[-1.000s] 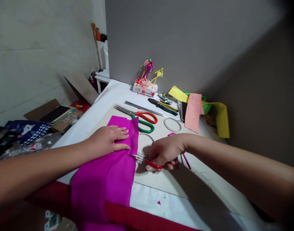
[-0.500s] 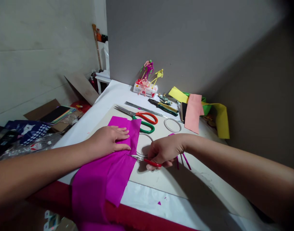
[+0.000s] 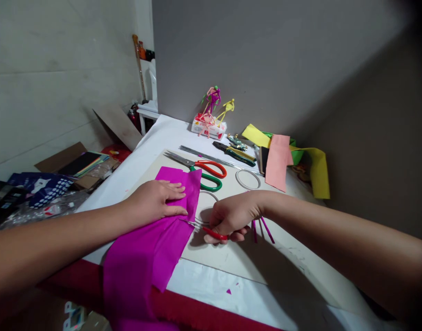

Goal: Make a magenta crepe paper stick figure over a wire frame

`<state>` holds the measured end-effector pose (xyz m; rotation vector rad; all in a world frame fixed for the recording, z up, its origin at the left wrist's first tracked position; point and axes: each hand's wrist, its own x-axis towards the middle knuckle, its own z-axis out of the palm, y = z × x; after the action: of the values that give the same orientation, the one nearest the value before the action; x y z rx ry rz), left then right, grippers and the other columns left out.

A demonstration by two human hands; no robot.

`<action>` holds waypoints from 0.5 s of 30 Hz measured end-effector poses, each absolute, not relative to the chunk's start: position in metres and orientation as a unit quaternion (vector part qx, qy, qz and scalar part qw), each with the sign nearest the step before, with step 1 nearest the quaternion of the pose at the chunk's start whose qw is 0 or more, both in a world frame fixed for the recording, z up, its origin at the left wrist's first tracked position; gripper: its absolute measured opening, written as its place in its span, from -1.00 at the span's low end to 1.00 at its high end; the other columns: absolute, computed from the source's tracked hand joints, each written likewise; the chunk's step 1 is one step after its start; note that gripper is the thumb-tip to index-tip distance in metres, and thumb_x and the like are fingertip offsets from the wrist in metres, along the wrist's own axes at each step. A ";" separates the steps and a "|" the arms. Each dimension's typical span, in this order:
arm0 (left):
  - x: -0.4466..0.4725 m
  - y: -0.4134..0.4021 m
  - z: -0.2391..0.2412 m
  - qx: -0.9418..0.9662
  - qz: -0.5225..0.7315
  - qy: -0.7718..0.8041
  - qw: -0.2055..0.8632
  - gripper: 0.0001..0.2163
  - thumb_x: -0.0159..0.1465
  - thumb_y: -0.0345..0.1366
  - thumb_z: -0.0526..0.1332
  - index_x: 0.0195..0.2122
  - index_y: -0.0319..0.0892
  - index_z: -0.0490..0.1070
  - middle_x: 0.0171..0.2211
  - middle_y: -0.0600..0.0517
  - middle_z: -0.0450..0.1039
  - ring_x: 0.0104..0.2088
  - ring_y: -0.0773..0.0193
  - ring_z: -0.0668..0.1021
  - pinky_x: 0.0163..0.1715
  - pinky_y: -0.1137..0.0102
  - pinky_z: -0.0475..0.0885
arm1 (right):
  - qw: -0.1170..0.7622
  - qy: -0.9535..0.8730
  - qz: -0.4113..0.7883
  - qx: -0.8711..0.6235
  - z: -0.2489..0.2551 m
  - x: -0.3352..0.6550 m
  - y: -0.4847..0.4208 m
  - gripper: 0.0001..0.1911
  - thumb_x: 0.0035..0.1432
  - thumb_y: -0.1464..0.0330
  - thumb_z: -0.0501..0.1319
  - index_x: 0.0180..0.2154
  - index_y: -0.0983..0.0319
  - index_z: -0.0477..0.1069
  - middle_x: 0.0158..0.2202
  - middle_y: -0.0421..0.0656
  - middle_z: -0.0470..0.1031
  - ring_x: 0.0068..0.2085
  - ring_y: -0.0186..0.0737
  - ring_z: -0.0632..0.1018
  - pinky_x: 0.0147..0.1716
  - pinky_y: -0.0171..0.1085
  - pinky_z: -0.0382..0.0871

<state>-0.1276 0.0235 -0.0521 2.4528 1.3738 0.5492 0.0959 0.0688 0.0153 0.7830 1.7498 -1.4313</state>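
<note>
Gripping the small scissors [image 3: 214, 233], the right hand [image 3: 231, 218] has shifted slightly to the left since the first frame; the blades now reach further into the purple sheet [image 3: 141, 266], whose near right-hand corner has swung left; the left hand [image 3: 164, 200] is unchanged, lying flat on the sheet, its fingers extended and thumb apart, grasping nothing. The right fingers are curled closed about the red handles; the sheet lies partly on the pale board [image 3: 224, 257] and hangs over the near table edge.

Blade tips are not distinguishable at the sheet; the handles are largely covered by the right hand; the sheet's lower end is cut off by the frame; a grey ring [image 3: 211, 193] is partly concealed by the right hand, and purple strips [image 3: 266, 230] show only below the right wrist.

Large scissors [image 3: 190, 162] lie just beyond the sheet, whose corner overlaps their green handle; pliers [image 3: 233, 153], pink paper [image 3: 277, 161] and a box [image 3: 209, 130] bearing small figures [image 3: 213, 97] stand further back.
</note>
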 end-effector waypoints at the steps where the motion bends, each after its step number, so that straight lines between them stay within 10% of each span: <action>1: -0.128 0.024 -0.052 0.847 0.190 0.477 0.139 -0.55 0.13 0.00 0.29 -0.02 -0.13 0.51 0.05 -0.09 0.46 0.09 0.06 0.48 0.18 0.17 0.27 | 0.364 0.681 -0.557 0.305 0.016 0.095 0.068 -0.53 -0.05 -0.02 0.30 -0.52 0.26 0.30 -0.71 -0.35 0.25 -0.66 -0.46 0.27 -0.71 -0.45 0.10; 15: -0.128 0.024 -0.050 0.839 0.204 0.480 0.156 -0.56 0.09 -0.03 0.33 -0.04 -0.13 0.53 0.01 -0.07 0.51 0.06 0.03 0.50 0.15 0.15 0.30 | 0.364 0.674 -0.565 0.307 0.018 0.091 0.068 -0.58 0.00 0.04 0.29 -0.52 0.26 0.31 -0.68 -0.35 0.27 -0.66 -0.48 0.28 -0.72 -0.45 0.09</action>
<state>-0.1275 0.0235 -0.0501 2.4025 1.3739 0.5849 0.0910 0.0678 0.0176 0.7910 1.7336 -1.4531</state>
